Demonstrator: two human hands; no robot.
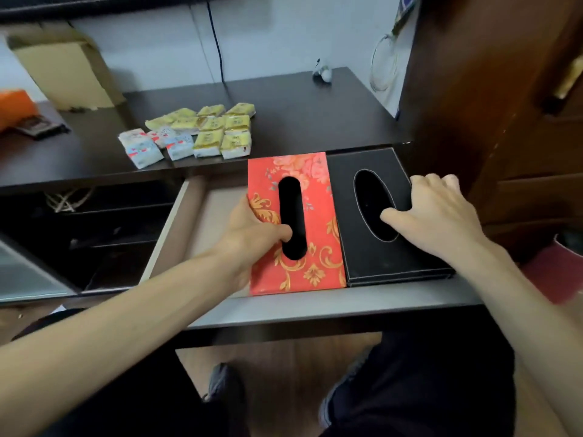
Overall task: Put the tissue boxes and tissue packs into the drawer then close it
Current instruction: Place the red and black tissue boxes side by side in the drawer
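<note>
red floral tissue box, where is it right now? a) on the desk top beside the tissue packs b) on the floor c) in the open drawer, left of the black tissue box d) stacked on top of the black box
c: the red floral tissue box sits in the open drawer beside and left of the black tissue box, with the left hand on it.

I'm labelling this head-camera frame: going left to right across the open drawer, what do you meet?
Bare pale drawer floor → left hand, thumb in the slot → red floral tissue box → black stitched leather tissue box → right hand, thumb in the oval opening.
</note>
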